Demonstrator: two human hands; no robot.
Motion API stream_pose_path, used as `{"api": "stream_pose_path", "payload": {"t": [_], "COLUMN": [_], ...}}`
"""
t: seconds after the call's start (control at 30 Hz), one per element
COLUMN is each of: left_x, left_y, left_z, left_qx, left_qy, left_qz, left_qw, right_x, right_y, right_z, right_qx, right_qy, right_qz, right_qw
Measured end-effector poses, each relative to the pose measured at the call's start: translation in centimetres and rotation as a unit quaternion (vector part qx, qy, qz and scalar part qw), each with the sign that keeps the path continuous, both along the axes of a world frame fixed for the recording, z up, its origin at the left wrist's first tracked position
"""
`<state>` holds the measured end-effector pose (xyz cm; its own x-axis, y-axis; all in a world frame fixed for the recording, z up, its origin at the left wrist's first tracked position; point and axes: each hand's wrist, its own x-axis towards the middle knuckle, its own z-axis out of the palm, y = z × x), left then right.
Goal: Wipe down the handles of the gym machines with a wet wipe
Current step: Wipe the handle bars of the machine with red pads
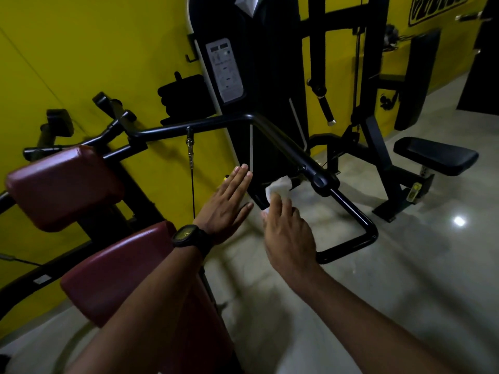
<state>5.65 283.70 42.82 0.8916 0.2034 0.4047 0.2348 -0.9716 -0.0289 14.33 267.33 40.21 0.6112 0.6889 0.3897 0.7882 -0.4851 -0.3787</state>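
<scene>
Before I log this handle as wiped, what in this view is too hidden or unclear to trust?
Head view, the only one:
1. The right hand covers much of the wipe; whether the wipe touches the handle is unclear.
2. Print on the label: too small and dim to read.
3. The wall logo: cut off by the top edge.
4. Palm of the left hand: turned away from the camera.

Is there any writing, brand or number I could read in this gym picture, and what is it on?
Nothing here reads clearly.
Grey placard on the machine's black shroud: print and diagrams, too small and blurred.
Black graphic on the yellow wall: cut off at the frame edge, unreadable.
Watch on the left wrist: dial marks too dim.
Yellow sticker on the bench frame: too small.
</scene>
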Motion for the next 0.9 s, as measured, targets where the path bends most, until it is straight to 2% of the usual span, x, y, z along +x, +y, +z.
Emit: {"api": "stream_pose_path", "payload": {"t": [0.17, 0.33, 0.47, 0.5, 0.57, 0.63, 0.67, 0.77, 0.8, 0.9], "left_x": [0.4, 0.4, 0.4, 0.5, 0.4, 0.3, 0.2, -0.1, -0.1, -0.2], "left_y": [-0.3, -0.6, -0.8, -0.8, -0.7, -0.6, -0.5, -0.2, -0.1, 0.1], "left_z": [-0.7, -1.1, -1.6, -1.7, -1.7, -1.5, -1.4, -1.1, -0.9, -0.6], "left_qx": [-0.002, 0.028, 0.016, 0.012, 0.004, 0.007, 0.014, 0.036, 0.041, 0.052], "left_qy": [-0.017, -0.022, -0.033, -0.037, -0.041, -0.036, -0.030, -0.005, -0.001, 0.001], "left_qz": [0.019, 0.013, 0.010, 0.009, 0.012, 0.012, 0.008, 0.008, 0.010, 0.010], "left_qw": [1.000, 0.999, 0.999, 0.999, 0.999, 0.999, 0.999, 0.999, 0.999, 0.999], "right_x": [1.6, 0.4, 2.8, 3.1, 2.3, 1.2, 1.2, 3.0, 3.2, 1.6], "right_y": [0.4, -0.3, 1.6, 1.8, 1.3, 0.5, 0.5, 2.3, 2.6, 2.8], "right_z": [0.7, -0.4, 0.6, 0.6, 0.7, 0.6, 0.9, 2.6, 3.0, 3.0], "right_qx": [0.043, 0.046, 0.053, 0.048, 0.081, 0.077, 0.070, 0.024, 0.019, 0.056], "right_qy": [0.115, 0.018, 0.244, 0.246, 0.135, 0.063, 0.074, 0.245, 0.252, 0.109], "right_qz": [0.019, 0.035, 0.069, 0.079, 0.077, 0.078, 0.074, 0.066, 0.072, 0.086], "right_qw": [0.992, 0.998, 0.966, 0.965, 0.985, 0.992, 0.992, 0.967, 0.965, 0.989]}}
